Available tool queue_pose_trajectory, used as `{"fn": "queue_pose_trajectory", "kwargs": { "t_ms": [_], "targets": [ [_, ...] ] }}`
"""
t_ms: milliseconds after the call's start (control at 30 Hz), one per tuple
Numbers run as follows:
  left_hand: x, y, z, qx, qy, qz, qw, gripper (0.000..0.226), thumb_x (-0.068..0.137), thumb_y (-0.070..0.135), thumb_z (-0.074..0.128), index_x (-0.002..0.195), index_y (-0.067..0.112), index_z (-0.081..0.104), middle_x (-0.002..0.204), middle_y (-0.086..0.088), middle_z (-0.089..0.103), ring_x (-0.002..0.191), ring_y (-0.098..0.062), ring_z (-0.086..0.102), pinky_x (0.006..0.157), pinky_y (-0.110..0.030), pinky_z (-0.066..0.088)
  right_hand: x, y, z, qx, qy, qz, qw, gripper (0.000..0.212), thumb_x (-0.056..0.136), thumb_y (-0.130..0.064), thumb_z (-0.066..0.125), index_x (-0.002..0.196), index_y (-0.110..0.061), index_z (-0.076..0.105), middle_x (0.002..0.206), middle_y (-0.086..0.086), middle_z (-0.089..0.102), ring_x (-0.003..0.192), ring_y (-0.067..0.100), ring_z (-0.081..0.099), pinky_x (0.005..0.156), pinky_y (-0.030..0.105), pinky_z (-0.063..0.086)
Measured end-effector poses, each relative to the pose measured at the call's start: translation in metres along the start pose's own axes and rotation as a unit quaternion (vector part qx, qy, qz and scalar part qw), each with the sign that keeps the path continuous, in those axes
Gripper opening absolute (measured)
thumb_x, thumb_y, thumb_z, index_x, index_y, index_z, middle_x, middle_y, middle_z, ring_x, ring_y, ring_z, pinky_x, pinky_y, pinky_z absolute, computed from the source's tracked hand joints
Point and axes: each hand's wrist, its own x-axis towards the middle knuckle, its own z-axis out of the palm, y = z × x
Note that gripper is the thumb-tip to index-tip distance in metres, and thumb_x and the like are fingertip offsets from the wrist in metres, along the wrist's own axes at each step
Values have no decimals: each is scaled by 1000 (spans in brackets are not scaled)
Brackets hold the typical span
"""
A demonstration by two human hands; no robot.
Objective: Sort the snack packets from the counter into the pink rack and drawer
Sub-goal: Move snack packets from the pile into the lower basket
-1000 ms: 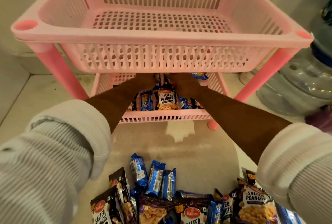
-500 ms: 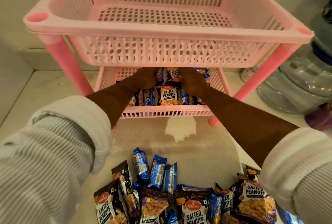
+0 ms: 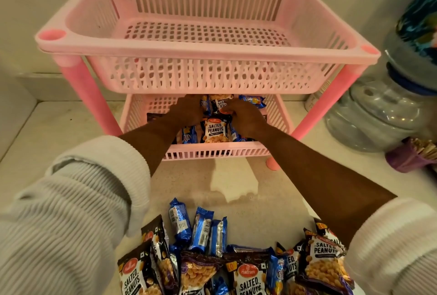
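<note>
A: Pink rack (image 3: 208,50): upper basket bare, lower tier (image 3: 212,150) partly filled. Why fill low first?

B: My guess is stability, and the open front allows a level reach.

A: Counter (image 3: 248,183) pile (image 3: 231,264)?

B: Unsorted, nearest the person; peanut bags and blue biscuit packs mixed.

A: Hands?

B: Left hand (image 3: 186,110) and right hand (image 3: 246,117) lie palms down on the packets in the lower tier, apparently pressing or arranging. Fingers hidden; grip cannot be told. Salted peanuts packet (image 3: 214,130) lies between the wrists, face up.

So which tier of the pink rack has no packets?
The top tier: its perforated floor is bare, while the bottom tier holds peanut and biscuit packets.
</note>
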Motion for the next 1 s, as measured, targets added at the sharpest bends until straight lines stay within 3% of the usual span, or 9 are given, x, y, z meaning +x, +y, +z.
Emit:
{"fn": "queue_pose_trajectory", "kwargs": {
  "t_ms": [133,233,367,667,800,1000],
  "targets": [
    [-22,12,-6,-24,30,22,999,60,99,32,46,154,20,26,158,-12,31,141,-35,36,115,-47,34,-36,-17,-4,59,71,-14,996,37,92,1,55,126,-8,67,133,13,63,121,30,58,102,42,49],
    [-53,26,-9,-50,41,52,997,55,100,32,49,150,15,35,155,-12,37,140,-33,38,116,-42,34,-64,-19,-3,58,94,1,994,31,97,-10,52,122,-13,69,129,9,66,118,27,60,99,39,49],
    [-108,42,-5,-57,66,84,993,45,98,32,55,138,14,50,141,-13,49,124,-33,52,102,-39,42,-101,-15,-5,47,128,9,991,28,96,-15,57,120,-14,70,125,6,68,116,25,60,98,35,45],
    [-207,57,31,-14,97,182,979,26,97,17,55,121,16,65,128,-8,56,125,-26,47,108,-38,38,-190,-13,-4,53,230,-48,971,19,88,-13,66,106,-15,74,108,3,72,104,24,63,89,37,50],
    [-239,55,57,-1,92,181,979,25,95,26,58,120,22,63,124,-3,54,121,-21,46,102,-35,39,-223,-12,17,86,125,-46,987,20,88,-17,69,108,-16,73,108,0,70,102,19,64,86,40,54],
    [-266,41,93,41,-36,79,995,39,95,35,59,129,17,56,126,-8,53,111,-26,57,97,-37,47,-265,-2,43,96,-121,-32,988,42,87,-46,71,121,-22,69,117,-4,70,103,10,65,89,34,56]
  ]
}}
